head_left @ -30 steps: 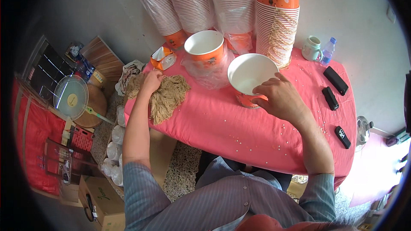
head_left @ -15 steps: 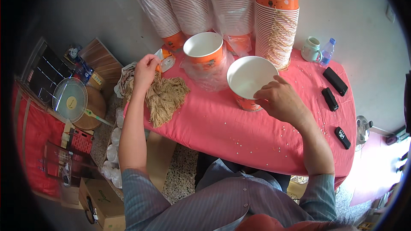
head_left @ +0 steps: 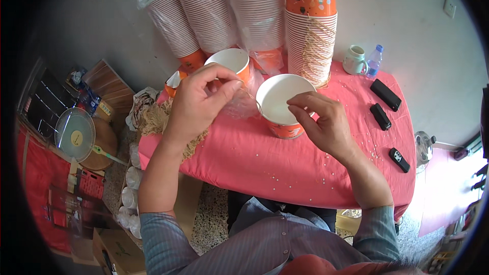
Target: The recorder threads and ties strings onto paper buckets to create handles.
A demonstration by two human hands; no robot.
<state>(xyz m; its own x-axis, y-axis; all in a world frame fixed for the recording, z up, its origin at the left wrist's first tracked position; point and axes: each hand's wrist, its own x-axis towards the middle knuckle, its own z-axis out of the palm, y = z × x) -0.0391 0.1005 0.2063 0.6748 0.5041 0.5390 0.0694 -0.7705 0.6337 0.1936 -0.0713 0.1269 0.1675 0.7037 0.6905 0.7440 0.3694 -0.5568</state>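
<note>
Pink-clothed table (head_left: pixel 244 159): bucket stacks (head_left: pixel 311 40) at back, open bucket (head_left: pixel 277 103) mid-table, twine bundle (head_left: pixel 155 119) left, mug (head_left: pixel 354 62), bottle (head_left: pixel 375 62), three black objects (head_left: pixel 380 117) right, white bits (head_left: pixel 275 177).

Tan string bundle (head_left: pixel 154 118), its middle hidden behind the left forearm (head_left: pixel 162 175)

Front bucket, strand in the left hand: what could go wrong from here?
1. The thin strand might slip from the left hand's pinch.
2. The front bucket could tip or slide if tugged; whether the right hand steadies it is unclear.
3. A bump backward might disturb the tall bucket stack close behind.
</note>
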